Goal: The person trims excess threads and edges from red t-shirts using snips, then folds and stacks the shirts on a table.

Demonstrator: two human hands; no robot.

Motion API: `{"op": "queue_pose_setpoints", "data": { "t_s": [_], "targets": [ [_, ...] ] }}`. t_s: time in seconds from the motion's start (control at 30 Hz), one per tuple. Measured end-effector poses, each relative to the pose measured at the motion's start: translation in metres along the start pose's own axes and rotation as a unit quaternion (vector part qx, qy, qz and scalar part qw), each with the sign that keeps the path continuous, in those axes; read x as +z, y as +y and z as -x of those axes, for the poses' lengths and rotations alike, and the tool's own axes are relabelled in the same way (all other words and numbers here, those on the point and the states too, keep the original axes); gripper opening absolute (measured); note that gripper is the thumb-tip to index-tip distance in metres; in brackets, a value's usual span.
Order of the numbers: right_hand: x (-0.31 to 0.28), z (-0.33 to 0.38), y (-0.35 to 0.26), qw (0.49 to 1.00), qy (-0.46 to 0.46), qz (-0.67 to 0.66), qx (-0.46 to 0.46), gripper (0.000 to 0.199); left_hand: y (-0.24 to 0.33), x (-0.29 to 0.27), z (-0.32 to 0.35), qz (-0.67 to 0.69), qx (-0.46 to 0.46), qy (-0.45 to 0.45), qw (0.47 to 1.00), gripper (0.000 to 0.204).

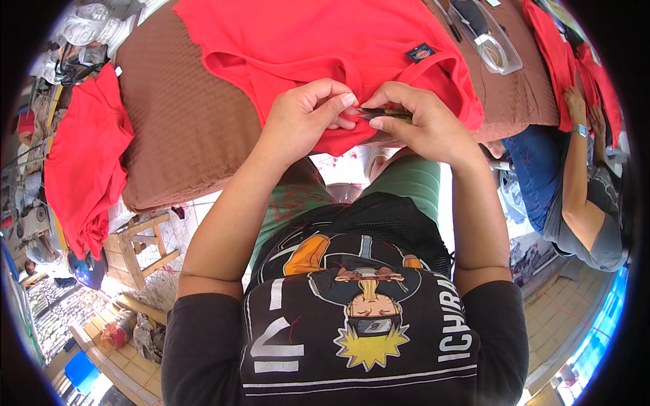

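Note:
A red garment (305, 40) is spread in front of me, a dark label (420, 53) showing on its upper right part. My left hand (301, 122) pinches the garment's near edge between thumb and fingers; any thread there is too small to make out. Close against those fingertips are the dark pointed blades of small thread snips (388, 114). My right hand (433, 125) is closed around the snips, their points directed left at the pinched cloth. Whether the blades touch the fabric, I cannot tell.
Brown textured cloth covers the work surface (159, 74). A clear plastic tray (513, 64) with small items lies at the far right beside a black pen-like stick (455, 26). Another red garment (88, 149) hangs at left, above a wooden stool (128, 260). On the right, a co-worker (582, 210) handles red cloth.

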State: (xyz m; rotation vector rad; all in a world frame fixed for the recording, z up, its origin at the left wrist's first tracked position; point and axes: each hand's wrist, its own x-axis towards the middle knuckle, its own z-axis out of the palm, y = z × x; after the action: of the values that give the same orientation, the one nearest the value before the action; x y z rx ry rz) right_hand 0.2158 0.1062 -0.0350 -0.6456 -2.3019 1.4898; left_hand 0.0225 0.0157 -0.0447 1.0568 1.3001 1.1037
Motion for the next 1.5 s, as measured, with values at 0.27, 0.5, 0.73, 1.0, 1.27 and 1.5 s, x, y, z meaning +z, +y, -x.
{"op": "queue_pose_setpoints", "data": {
  "t_s": [0.27, 0.5, 0.73, 1.0, 1.27, 1.5],
  "targets": [
    [0.003, -0.003, -0.003, 1.0, -0.016, 0.014, -0.01, 0.015, 0.0, -0.001, 0.0, 0.012, 0.0, -0.001, 1.0, 0.022],
    [0.003, -0.004, -0.008, 1.0, 0.009, 0.025, 0.01, 0.014, 0.0, -0.001, -0.001, 0.023, -0.014, 0.001, 1.0, 0.024],
    [0.009, -0.007, -0.01, 0.991, 0.037, 0.125, -0.039, 0.019, 0.0, 0.003, -0.002, 0.042, -0.024, 0.023, 0.999, 0.019],
    [0.009, -0.009, -0.012, 0.985, 0.039, 0.165, -0.044, 0.019, -0.001, 0.004, -0.003, 0.036, -0.021, 0.026, 0.999, 0.018],
    [0.012, -0.009, -0.008, 0.985, 0.059, 0.149, -0.058, 0.016, -0.005, 0.004, -0.005, 0.015, -0.015, 0.023, 0.999, 0.022],
    [0.013, -0.008, -0.01, 0.984, 0.054, 0.166, -0.046, 0.018, -0.005, 0.007, -0.006, 0.019, -0.009, 0.039, 0.999, 0.017]
  ]
}}
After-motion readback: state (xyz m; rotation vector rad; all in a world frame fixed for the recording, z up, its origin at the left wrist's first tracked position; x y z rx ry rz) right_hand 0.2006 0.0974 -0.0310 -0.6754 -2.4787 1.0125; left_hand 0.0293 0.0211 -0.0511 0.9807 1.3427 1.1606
